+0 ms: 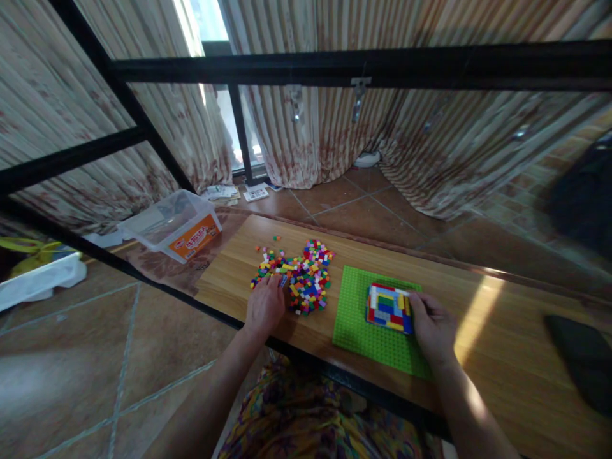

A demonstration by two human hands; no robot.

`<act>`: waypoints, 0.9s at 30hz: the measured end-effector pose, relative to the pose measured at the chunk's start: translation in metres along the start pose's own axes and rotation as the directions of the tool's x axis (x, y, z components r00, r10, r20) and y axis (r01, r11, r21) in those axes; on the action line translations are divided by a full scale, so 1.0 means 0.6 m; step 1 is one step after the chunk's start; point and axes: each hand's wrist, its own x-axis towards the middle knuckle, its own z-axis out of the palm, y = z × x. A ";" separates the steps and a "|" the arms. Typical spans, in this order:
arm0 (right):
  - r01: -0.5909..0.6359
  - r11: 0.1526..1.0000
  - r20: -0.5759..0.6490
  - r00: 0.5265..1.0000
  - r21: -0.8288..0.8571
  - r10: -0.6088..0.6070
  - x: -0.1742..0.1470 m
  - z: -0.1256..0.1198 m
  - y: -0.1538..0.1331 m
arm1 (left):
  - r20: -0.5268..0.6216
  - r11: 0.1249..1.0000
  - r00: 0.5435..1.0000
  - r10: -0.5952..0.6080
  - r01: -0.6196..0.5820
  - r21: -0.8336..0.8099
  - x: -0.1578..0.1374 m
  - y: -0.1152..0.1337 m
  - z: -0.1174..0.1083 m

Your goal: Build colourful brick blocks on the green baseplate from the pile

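Observation:
My left hand [266, 305] reaches into the front left of a pile of small multicoloured toy bricks [308, 277]. Its fingertips are closed on a blue-grey toy brick [283, 280]. A roughly square brick structure [388, 308], built of red, white, yellow, blue and grey pieces, is over the green studded baseplate [354, 341]. My right hand [434, 325] grips the structure's right edge, thumb on the near side; its other fingers are partly hidden. Whether the structure is pressed onto the baseplate, I cannot tell.
The wooden tabletop [497, 344] has a dark flat object [578, 360] at its right. Beyond its left end stands a clear plastic box [172, 223] with an orange label. A black metal bar [335, 70] crosses above the far side, in front of curtains [296, 140].

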 end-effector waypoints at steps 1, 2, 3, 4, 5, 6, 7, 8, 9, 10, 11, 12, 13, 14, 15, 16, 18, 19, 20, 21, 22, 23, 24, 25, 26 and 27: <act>0.002 1.000 0.004 1.000 -0.007 -0.002 0.000 0.000 0.000 | 0.005 0.993 0.999 -0.046 0.047 -0.112 0.002 0.001 -0.002; 0.004 1.000 0.008 1.000 -0.010 -0.004 0.000 0.000 0.000 | 0.029 0.961 0.994 -0.101 0.105 -0.257 0.004 0.003 -0.006; 0.003 1.000 0.010 1.000 -0.007 -0.003 0.000 0.000 0.001 | 0.076 0.890 0.985 -0.157 0.175 -0.422 0.007 0.004 -0.010; 0.002 1.000 0.010 1.000 0.000 -0.002 0.000 0.000 0.001 | 0.146 0.774 0.968 -0.206 0.252 -0.580 0.008 0.006 -0.015; -0.001 1.000 0.009 1.000 0.009 0.001 0.000 0.000 0.001 | 0.227 0.626 0.944 -0.239 0.328 -0.707 0.009 0.008 -0.021; -0.004 1.000 0.008 1.000 0.015 0.004 0.000 0.000 0.002 | 0.309 0.468 0.917 -0.253 0.396 -0.790 0.009 0.009 -0.027; -0.005 1.000 0.006 1.000 0.018 0.005 0.000 0.000 0.002 | 0.385 0.324 0.888 -0.253 0.452 -0.831 0.009 0.011 -0.032; -0.003 1.000 0.004 1.000 0.020 0.003 0.000 0.001 0.001 | 0.450 0.210 0.860 -0.240 0.498 -0.841 0.008 0.013 -0.037; 0.000 1.000 0.002 1.000 0.020 -0.001 -0.001 0.001 0.001 | 0.500 0.128 0.838 -0.218 0.532 -0.837 0.006 0.014 -0.041; 0.003 1.000 0.001 1.000 0.019 -0.003 -0.001 0.001 0.000 | 0.533 0.069 0.824 -0.193 0.553 -0.830 0.005 0.016 -0.043; 0.003 1.000 -0.001 1.000 0.017 -0.003 -0.001 0.001 -0.001 | 0.552 0.029 0.816 -0.170 0.564 -0.825 0.003 0.018 -0.043; 0.001 1.000 -0.004 1.000 0.013 -0.001 -0.001 0.001 -0.003 | 0.566 0.003 0.811 -0.151 0.573 -0.820 0.002 0.020 -0.043; -0.004 1.000 -0.004 1.000 0.008 0.004 -0.001 0.000 -0.005 | 0.570 -0.010 0.809 -0.143 0.575 -0.818 0.002 0.022 -0.041; -0.009 1.000 -0.003 1.000 0.005 0.009 -0.001 0.000 -0.007 | 0.569 -0.011 0.809 -0.145 0.574 -0.819 0.002 0.024 -0.039; -0.013 1.000 -0.002 1.000 0.004 0.013 -0.001 0.000 -0.009 | 0.564 -0.001 0.811 -0.155 0.571 -0.821 0.002 0.027 -0.037; -0.017 1.000 -0.001 1.000 0.004 0.017 -0.001 -0.001 -0.011 | 0.555 0.019 0.815 -0.170 0.565 -0.825 0.002 0.029 -0.035; -0.023 1.000 -0.004 1.000 -0.004 0.023 -0.001 -0.001 -0.014 | 0.528 0.075 0.826 -0.196 0.550 -0.832 0.004 0.034 -0.033; -0.024 1.000 -0.006 1.000 -0.010 0.024 -0.001 -0.001 -0.016 | 0.517 0.106 0.832 -0.200 0.544 -0.833 0.005 0.036 -0.033; -0.024 1.000 -0.009 1.000 -0.015 0.024 -0.001 -0.001 -0.017 | 0.508 0.138 0.838 -0.201 0.538 -0.832 0.007 0.038 -0.033; -0.022 1.000 -0.010 1.000 -0.018 0.021 -0.001 -0.001 -0.018 | 0.495 0.169 0.845 -0.200 0.528 -0.832 0.008 0.040 -0.032; -0.016 1.000 -0.010 1.000 -0.013 0.016 -0.002 -0.001 -0.020 | 0.477 0.202 0.857 -0.197 0.511 -0.835 0.009 0.042 -0.031; -0.012 1.000 -0.008 1.000 -0.005 0.012 -0.002 -0.001 -0.021 | 0.451 0.235 0.871 -0.193 0.487 -0.841 0.010 0.043 -0.029; -0.009 1.000 -0.005 1.000 0.004 0.009 -0.003 -0.001 -0.022 | 0.421 0.268 0.887 -0.191 0.459 -0.847 0.011 0.044 -0.025; -0.009 1.000 -0.005 1.000 0.011 0.009 -0.003 -0.001 -0.023 | 0.392 0.300 0.900 -0.190 0.433 -0.850 0.012 0.045 -0.020; -0.009 1.000 -0.006 1.000 0.012 0.009 -0.003 -0.001 -0.024 | 0.369 0.337 0.910 -0.191 0.414 -0.846 0.014 0.045 -0.015; -0.008 1.000 -0.007 1.000 0.010 0.008 -0.004 0.000 -0.025 | 0.347 0.383 0.917 -0.196 0.397 -0.834 0.016 0.045 -0.009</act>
